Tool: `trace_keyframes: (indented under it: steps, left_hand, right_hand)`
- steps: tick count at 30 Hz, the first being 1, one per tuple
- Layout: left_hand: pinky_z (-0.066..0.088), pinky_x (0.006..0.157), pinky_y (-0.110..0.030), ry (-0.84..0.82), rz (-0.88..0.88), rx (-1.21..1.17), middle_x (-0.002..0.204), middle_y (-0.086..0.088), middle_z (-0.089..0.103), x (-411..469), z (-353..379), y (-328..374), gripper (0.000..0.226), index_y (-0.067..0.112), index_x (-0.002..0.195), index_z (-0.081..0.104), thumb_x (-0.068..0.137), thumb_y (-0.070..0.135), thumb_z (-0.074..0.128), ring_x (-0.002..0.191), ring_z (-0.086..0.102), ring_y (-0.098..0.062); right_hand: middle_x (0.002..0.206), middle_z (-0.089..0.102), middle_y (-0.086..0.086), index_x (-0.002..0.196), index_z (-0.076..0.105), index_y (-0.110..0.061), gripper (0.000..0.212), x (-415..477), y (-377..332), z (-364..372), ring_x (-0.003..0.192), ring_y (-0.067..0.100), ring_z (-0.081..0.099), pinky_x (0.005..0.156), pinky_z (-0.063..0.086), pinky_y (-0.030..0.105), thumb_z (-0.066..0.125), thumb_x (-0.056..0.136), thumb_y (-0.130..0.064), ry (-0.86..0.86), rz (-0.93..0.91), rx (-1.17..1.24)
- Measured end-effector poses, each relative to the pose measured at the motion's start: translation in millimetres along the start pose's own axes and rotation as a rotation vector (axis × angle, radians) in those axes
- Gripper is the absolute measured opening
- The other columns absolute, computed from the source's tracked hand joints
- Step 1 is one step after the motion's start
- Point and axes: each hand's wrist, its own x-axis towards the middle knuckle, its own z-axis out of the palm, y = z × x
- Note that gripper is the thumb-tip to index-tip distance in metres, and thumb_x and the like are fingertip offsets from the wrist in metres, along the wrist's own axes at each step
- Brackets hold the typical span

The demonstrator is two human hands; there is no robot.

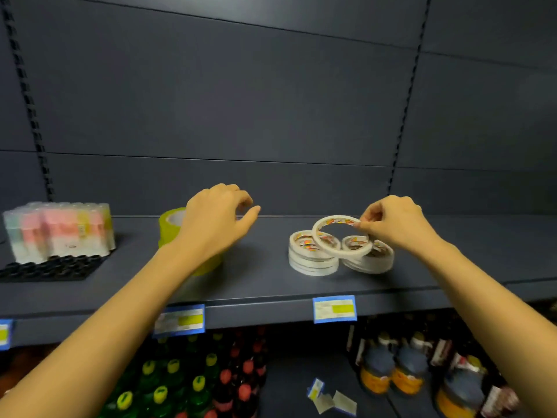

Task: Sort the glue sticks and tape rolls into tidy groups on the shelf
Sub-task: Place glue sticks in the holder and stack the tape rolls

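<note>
My right hand [394, 224] pinches a thin white tape roll [324, 239] by its rim and holds it tilted over two low stacks of the same white rolls [310, 260] on the dark shelf [259, 285]. My left hand [217, 218] hovers above the shelf with fingers loosely curled and holds nothing. A yellow-green tape roll [168, 224] stands just behind that hand's wrist, partly hidden. At the far left a shrink-wrapped pack of pastel glue sticks [60, 230] stands on a black tray [51, 270].
Blue price labels [334, 309] hang on the shelf's front edge. The lower shelf holds green and red bottles [193, 384] and jars with dark lids [391, 369]. A dark back panel [241, 116] closes the shelf behind.
</note>
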Motion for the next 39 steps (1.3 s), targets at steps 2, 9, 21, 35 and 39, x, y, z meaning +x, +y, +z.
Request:
trace_keyframes:
  steps: [2, 9, 21, 35, 39]
  left_hand:
    - [0.04, 0.073, -0.028, -0.003, -0.011, 0.016, 0.098, 0.003, 0.065, 5, 8, 13, 0.029, 0.021, 0.101, 0.068, 0.091, 0.041, 0.049, 0.097, 0.057, -0.019]
    - [0.045, 0.07, -0.031, 0.029, -0.074, 0.079, 0.098, 0.002, 0.065, 9, 19, 33, 0.029, 0.019, 0.098, 0.068, 0.091, 0.041, 0.05, 0.096, 0.058, -0.019]
    - [0.038, 0.063, -0.028, 0.044, -0.237, 0.212, 0.09, 0.004, 0.065, -28, -30, -16, 0.026, 0.02, 0.093, 0.068, 0.09, 0.04, 0.05, 0.092, 0.058, -0.02]
    - [0.043, 0.068, -0.031, -0.009, -0.564, 0.535, 0.1, 0.004, 0.065, -178, -165, -162, 0.028, 0.021, 0.098, 0.065, 0.089, 0.042, 0.05, 0.101, 0.058, -0.018]
    - [0.046, 0.071, -0.031, -0.027, -0.599, 0.572, 0.102, 0.005, 0.065, -223, -215, -212, 0.028, 0.022, 0.102, 0.065, 0.09, 0.042, 0.049, 0.1, 0.059, -0.016]
  right_hand:
    - [0.063, 0.065, -0.002, 0.07, 0.069, -0.021, 0.017, 7, 25, -4, 0.071, 0.016, 0.062, 0.054, 0.041, 0.022, 0.069, 0.082, -0.033, -0.007, 0.05, -0.011]
    - [0.087, 0.071, 0.009, 0.088, 0.075, -0.01, 0.019, 28, 69, 11, 0.087, 0.025, 0.064, 0.07, 0.053, 0.033, 0.069, 0.084, -0.028, -0.085, 0.159, -0.069]
    - [0.114, 0.063, -0.005, 0.105, 0.065, -0.029, 0.021, 24, -25, 26, 0.105, 0.024, 0.059, 0.075, 0.042, 0.032, 0.056, 0.089, -0.038, 0.023, -0.33, -0.09]
    - [0.113, 0.063, -0.004, 0.108, 0.063, -0.03, 0.023, -52, -283, 118, 0.105, 0.023, 0.059, 0.079, 0.046, 0.033, 0.053, 0.088, -0.037, -0.112, -0.931, 0.115]
    - [0.108, 0.063, -0.007, 0.104, 0.065, -0.033, 0.022, -79, -360, 145, 0.101, 0.019, 0.058, 0.07, 0.043, 0.025, 0.053, 0.087, -0.041, -0.063, -1.001, 0.131]
